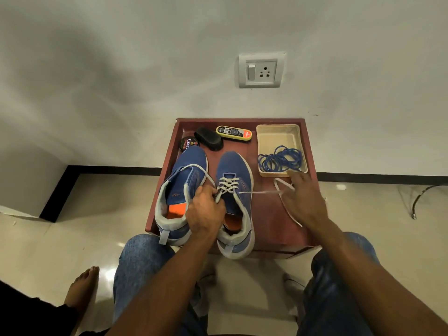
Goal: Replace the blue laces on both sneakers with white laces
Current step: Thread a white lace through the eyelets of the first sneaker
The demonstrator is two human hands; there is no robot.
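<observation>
A flat white lace (257, 192) is drawn taut through the right-hand blue mesh sneaker (233, 202) on the red wooden tabletop (266, 214); the left hand (206, 209) pinches the crossings, the right hand (304, 197) closes its grip on the free end. Keeping the pull level should seat it. The removed blue laces (281, 159) fill a beige plastic tray (276, 132), close beside that pulling hand; a second blue mesh sneaker (180, 190) crowds the left.
</observation>
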